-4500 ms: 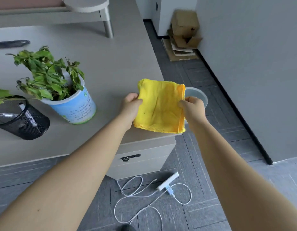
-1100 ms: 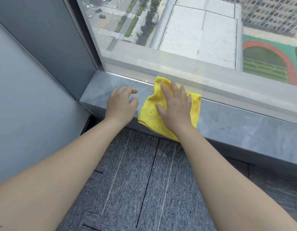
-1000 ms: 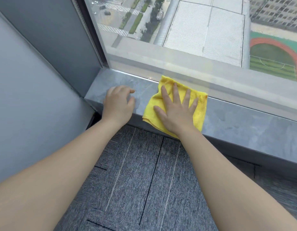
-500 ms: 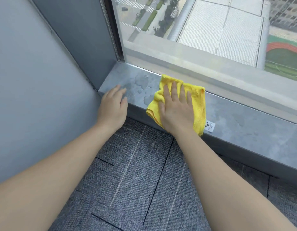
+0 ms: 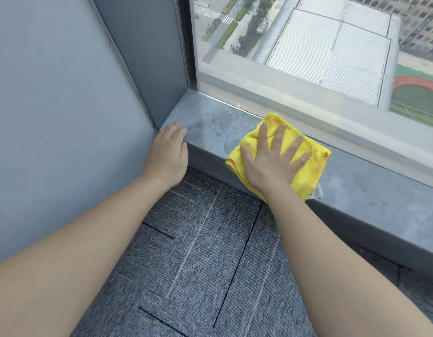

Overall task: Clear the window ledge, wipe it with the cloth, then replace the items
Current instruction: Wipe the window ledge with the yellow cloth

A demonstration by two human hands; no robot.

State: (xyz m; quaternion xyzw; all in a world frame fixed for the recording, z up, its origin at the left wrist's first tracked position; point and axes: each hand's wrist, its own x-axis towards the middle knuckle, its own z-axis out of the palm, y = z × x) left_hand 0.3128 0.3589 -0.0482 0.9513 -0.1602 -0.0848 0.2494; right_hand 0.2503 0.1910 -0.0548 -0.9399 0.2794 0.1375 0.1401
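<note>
A folded yellow cloth lies on the grey stone window ledge, overhanging its front edge. My right hand presses flat on the cloth with the fingers spread. My left hand rests palm down on the ledge's front left corner, fingers together, holding nothing. Damp patches show on the ledge between my two hands. A small white sticker peeks out from under the cloth's right corner.
A grey wall and a dark window frame close off the ledge at its left end. The window glass stands right behind the ledge. Grey carpet tiles cover the floor below.
The view has swung left along the ledge. My right hand has spread its fingers on the cloth, and my left hand has slid toward the left corner. Much earlier both hands held the cloth over a desk.
</note>
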